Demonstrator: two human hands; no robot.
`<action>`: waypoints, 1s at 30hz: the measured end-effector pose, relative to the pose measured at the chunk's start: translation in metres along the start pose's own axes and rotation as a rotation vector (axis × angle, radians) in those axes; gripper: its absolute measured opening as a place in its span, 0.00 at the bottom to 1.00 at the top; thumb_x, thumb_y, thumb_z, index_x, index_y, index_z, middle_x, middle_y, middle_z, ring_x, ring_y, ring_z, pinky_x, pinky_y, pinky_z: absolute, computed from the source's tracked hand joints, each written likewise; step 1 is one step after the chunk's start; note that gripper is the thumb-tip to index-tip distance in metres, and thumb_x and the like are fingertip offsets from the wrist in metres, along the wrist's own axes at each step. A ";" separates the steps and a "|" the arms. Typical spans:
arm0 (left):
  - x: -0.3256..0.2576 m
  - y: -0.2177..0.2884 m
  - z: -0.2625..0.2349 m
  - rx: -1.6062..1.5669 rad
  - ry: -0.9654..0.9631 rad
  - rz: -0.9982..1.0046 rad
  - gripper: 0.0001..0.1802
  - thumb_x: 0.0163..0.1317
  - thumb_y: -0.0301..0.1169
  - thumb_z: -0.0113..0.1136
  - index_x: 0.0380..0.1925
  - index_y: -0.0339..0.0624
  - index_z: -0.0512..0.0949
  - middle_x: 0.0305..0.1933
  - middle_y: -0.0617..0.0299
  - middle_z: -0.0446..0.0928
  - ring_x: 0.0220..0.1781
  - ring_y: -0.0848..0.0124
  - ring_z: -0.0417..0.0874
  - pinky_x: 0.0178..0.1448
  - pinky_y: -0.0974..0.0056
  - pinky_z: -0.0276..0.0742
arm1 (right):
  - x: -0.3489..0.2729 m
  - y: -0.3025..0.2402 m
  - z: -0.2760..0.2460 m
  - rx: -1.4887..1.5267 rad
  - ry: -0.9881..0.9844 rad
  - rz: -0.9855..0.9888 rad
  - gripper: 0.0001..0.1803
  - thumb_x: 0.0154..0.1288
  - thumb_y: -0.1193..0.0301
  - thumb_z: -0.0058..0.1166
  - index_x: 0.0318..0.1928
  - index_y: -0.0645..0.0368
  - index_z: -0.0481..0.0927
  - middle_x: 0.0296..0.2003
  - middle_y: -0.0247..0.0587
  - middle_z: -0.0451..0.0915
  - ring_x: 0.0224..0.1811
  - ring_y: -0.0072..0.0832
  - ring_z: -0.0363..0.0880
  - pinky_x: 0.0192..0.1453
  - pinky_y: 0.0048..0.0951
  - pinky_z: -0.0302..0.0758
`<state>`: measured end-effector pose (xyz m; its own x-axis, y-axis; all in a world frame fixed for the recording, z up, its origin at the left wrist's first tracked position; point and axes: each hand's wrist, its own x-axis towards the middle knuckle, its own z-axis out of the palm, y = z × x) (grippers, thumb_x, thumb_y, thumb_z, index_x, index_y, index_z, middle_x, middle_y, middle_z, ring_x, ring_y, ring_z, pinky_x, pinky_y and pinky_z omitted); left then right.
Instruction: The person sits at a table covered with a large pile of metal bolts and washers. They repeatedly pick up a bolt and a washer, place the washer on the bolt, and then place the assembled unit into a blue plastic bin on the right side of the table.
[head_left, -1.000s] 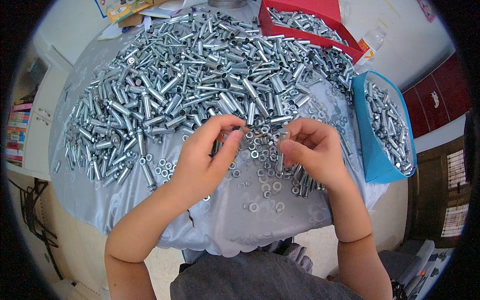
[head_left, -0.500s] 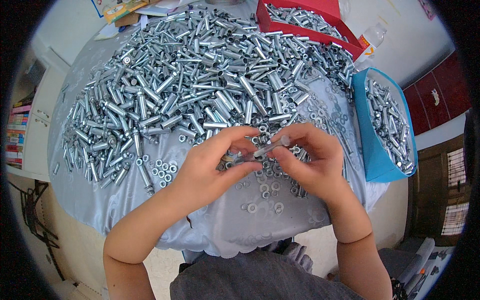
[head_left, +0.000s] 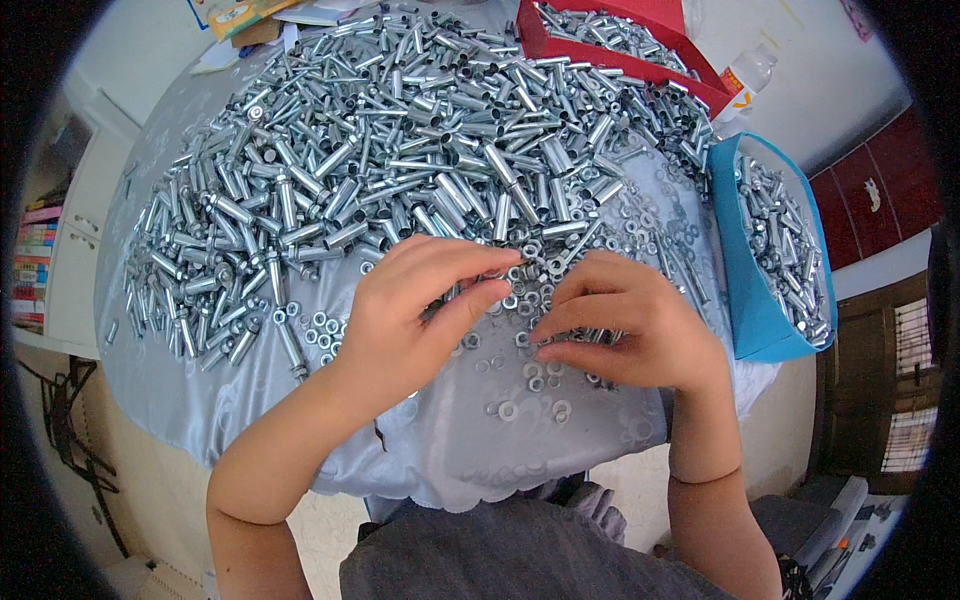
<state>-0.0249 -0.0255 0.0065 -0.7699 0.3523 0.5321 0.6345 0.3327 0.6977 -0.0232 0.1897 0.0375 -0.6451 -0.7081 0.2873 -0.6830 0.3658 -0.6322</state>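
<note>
Over the near edge of a big heap of metal sleeves and bolts [head_left: 440, 150], my left hand [head_left: 415, 300] is closed, thumb and fingertips drawn together. A bit of metal shows behind its fingers, but what it grips is mostly hidden. My right hand [head_left: 630, 320] reaches down among the loose nuts and washers, fingers curved and slightly apart. Its fingertips are beside a small nut [head_left: 521, 340]; I see nothing held in them. Flat washers [head_left: 508, 411] lie nearer me on the grey tablecloth [head_left: 450, 450].
A blue fabric bin [head_left: 740, 290] full of bolts stands at the right edge. Behind it are a red box [head_left: 620, 62] of metal parts and a clear bottle [head_left: 748, 72]. More nuts [head_left: 322, 335] lie left of my left hand. Papers [head_left: 245, 18] sit at the far left.
My hands were together around a bolt with a sleeve-like shank. Now they are apart: the right has moved down to the nuts, while the left stays near the same place.
</note>
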 end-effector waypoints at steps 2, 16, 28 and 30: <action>-0.002 0.000 0.002 -0.103 0.019 -0.101 0.11 0.52 0.25 0.60 0.37 0.39 0.78 0.35 0.61 0.79 0.35 0.74 0.78 0.39 0.71 0.71 | 0.000 0.000 0.002 -0.117 -0.025 0.016 0.07 0.43 0.74 0.61 0.28 0.56 0.79 0.27 0.37 0.74 0.32 0.35 0.72 0.36 0.31 0.70; 0.002 -0.012 0.001 -0.682 0.168 -0.500 0.14 0.61 0.31 0.53 0.43 0.33 0.73 0.41 0.54 0.78 0.39 0.74 0.79 0.43 0.70 0.75 | 0.001 0.002 0.015 -0.172 -0.139 0.011 0.07 0.44 0.71 0.59 0.28 0.54 0.80 0.29 0.34 0.71 0.35 0.33 0.70 0.39 0.31 0.69; 0.002 -0.011 0.000 -0.686 0.172 -0.502 0.13 0.61 0.31 0.52 0.42 0.34 0.73 0.41 0.54 0.78 0.38 0.75 0.79 0.43 0.71 0.74 | 0.000 0.000 0.010 -0.280 -0.185 0.029 0.11 0.46 0.69 0.60 0.34 0.45 0.83 0.33 0.32 0.72 0.37 0.31 0.69 0.42 0.29 0.67; 0.002 -0.012 0.001 -0.689 0.171 -0.494 0.13 0.61 0.31 0.52 0.42 0.35 0.73 0.41 0.54 0.78 0.38 0.75 0.78 0.43 0.71 0.74 | -0.001 0.001 0.010 -0.287 -0.186 0.033 0.11 0.46 0.69 0.59 0.34 0.45 0.83 0.33 0.32 0.72 0.37 0.31 0.69 0.42 0.29 0.67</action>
<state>-0.0343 -0.0280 -0.0010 -0.9813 0.1525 0.1172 0.0837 -0.2104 0.9740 -0.0199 0.1843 0.0299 -0.6129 -0.7814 0.1173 -0.7486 0.5267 -0.4028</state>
